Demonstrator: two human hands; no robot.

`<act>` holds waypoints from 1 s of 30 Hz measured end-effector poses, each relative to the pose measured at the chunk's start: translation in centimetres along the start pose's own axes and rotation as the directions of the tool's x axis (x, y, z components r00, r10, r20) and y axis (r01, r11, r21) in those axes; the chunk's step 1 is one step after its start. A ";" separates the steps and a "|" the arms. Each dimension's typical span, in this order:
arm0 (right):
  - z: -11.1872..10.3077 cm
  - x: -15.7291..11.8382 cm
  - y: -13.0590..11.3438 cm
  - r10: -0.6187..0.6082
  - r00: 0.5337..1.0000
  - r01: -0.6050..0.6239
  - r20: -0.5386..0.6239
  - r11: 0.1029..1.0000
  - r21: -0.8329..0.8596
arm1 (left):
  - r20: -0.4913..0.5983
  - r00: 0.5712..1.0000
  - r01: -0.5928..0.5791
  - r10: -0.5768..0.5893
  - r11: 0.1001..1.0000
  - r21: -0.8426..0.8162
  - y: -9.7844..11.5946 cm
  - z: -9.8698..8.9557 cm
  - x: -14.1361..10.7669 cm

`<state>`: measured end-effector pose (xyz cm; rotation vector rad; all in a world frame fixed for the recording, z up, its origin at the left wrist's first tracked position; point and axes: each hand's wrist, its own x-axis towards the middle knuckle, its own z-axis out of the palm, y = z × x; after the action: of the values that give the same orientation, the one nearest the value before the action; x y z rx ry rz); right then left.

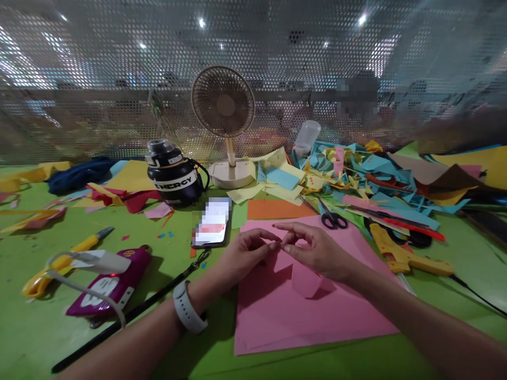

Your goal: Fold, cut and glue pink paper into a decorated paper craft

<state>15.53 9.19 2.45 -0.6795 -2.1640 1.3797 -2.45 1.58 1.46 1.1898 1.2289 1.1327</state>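
Over a large pink paper sheet (277,327), my left hand (243,258) and my right hand (317,250) meet with their fingertips. Each hand has thumb and index finger pinched together. Whatever sits between the fingertips is too small to make out. A small creased pink paper piece (306,281) stands partly raised on the sheet just below my right hand. Black-handled scissors (335,219) lie at the sheet's upper right edge. Orange paper (279,209) is behind the hands, and a lit phone (212,222) lies left of them.
A yellow glue gun (404,253) and red-handled tool (423,227) lie right. Paper scraps (364,171) pile up behind. A fan (224,105) and black bottle (174,177) stand at the back. On the left are a purple power bank (114,287) and yellow cutter (67,261).
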 end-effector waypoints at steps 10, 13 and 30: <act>-0.5 0.2 -1.3 0.076 0.996 -0.075 -0.043 0.997 0.027 | -0.160 0.984 0.034 -0.078 0.965 -0.261 0.5 -0.2 -0.2; -0.8 0.4 -1.1 0.074 0.994 -0.071 -0.078 0.997 0.037 | -0.221 0.968 0.054 -0.121 0.956 -0.287 0.4 -0.3 0.0; 0.1 0.8 0.4 0.050 0.987 -0.042 -0.153 0.998 0.054 | -0.089 0.996 0.003 -0.023 0.977 -0.215 0.5 0.4 -0.3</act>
<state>14.92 9.84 2.13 -0.7947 -1.9977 1.3536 -2.07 1.28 1.98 0.9755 1.1478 1.2871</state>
